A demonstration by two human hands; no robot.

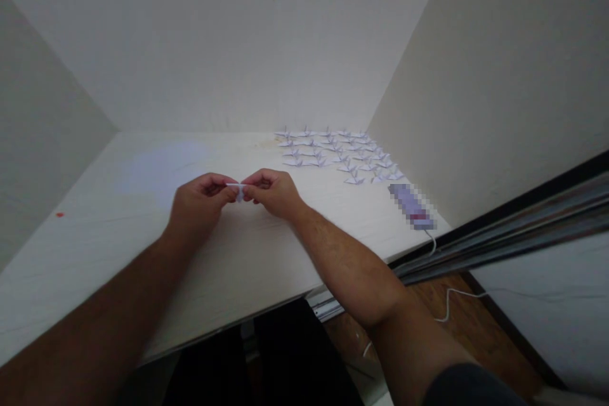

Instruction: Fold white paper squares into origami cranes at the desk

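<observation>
Both my hands meet over the middle of the white table [95,247]. My left hand [198,201] and my right hand [272,191] pinch a small piece of folded white paper [237,190] between their fingertips, just above the tabletop. The fingers of each hand are curled closed around the paper. Much of the paper is hidden by my fingers.
Several small folded paper cranes [339,155] stand in rows at the back right of the table. A pixelated flat object [412,205] with a white cable [445,304] lies near the right edge. A pale sheet of paper [159,168] rests at the back left. Walls enclose the table on three sides.
</observation>
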